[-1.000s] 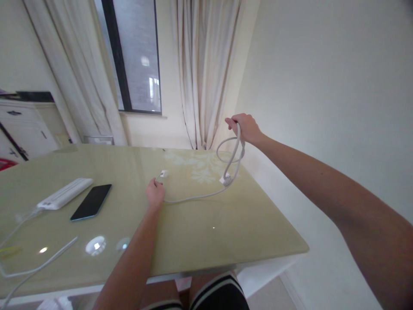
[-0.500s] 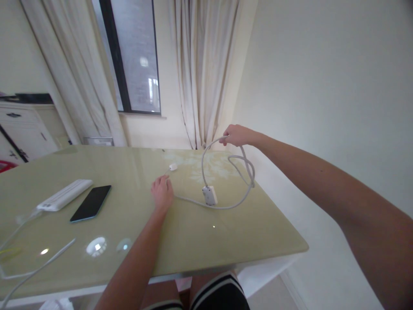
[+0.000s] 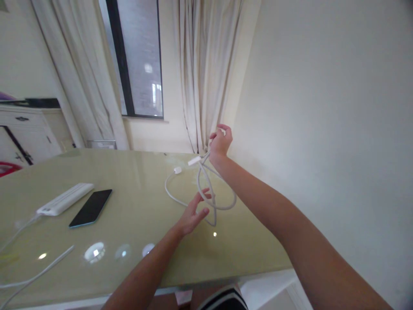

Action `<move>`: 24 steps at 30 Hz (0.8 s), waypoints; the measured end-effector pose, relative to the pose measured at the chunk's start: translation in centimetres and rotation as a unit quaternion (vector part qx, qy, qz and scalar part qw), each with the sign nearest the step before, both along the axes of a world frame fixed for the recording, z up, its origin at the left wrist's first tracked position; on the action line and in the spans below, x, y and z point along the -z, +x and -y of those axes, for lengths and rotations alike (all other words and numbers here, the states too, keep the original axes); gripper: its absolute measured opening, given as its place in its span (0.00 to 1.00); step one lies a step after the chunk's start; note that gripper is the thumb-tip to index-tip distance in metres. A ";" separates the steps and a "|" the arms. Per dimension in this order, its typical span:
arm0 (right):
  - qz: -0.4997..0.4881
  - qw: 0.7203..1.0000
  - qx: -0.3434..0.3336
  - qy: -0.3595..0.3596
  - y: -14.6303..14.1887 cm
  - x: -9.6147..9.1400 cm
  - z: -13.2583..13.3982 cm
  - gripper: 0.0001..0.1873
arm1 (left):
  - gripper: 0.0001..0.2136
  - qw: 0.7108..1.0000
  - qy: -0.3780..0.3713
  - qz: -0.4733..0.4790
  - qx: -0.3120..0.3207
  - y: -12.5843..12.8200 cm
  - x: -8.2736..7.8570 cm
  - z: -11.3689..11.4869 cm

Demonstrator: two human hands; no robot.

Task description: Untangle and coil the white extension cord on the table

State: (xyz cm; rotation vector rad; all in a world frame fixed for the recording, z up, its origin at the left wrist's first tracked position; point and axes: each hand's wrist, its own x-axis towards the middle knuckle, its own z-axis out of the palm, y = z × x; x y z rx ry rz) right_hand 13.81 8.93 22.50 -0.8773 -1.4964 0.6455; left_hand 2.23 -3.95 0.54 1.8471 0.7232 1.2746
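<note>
A white cable (image 3: 225,208) hangs in loose loops over the table. My right hand (image 3: 221,142) is raised above the far part of the table, closed round the top of the loops, though its grip is partly hidden. Just left of it, a white boxy block (image 3: 194,160) on the cable hangs tilted. My left hand (image 3: 192,214) is low beside the loops, thumb and fingers apart; the fingertips reach in among the strands, and whether they touch is hard to tell. A thinner stretch of cable curves left to a small white plug (image 3: 177,170) on the table.
On the left of the glossy table (image 3: 135,189) lie a dark-screened phone (image 3: 91,208) and a long white power strip (image 3: 66,199) with its lead. Another white cord (image 3: 48,266) lies at the front left. A wall (image 3: 322,107) rises on the right; curtains (image 3: 209,77) hang behind.
My right hand has moved left and turned upward, drawing the loops together and lifting the block off the table. My left hand has let go of the cable near the plug and moved right, opening.
</note>
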 end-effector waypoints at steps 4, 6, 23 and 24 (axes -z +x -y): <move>-0.006 0.998 0.054 0.034 -2.1 2.4 0.6 0.19 | 0.29 0.986 -0.128 -0.024 0.105 1.2 0.1 0.5; 0.012 0.994 0.070 0.079 -2.0 3.4 1.1 0.20 | 0.28 0.978 -0.181 -0.044 0.093 1.4 0.3 0.4; 0.379 0.907 0.167 0.075 8.7 10.2 6.9 0.25 | 0.25 0.891 -0.049 -0.184 -0.413 -8.0 0.8 -5.0; 0.366 0.916 0.153 0.064 7.9 11.3 7.3 0.24 | 0.26 0.921 -0.024 -0.156 -0.355 -6.9 0.8 -4.7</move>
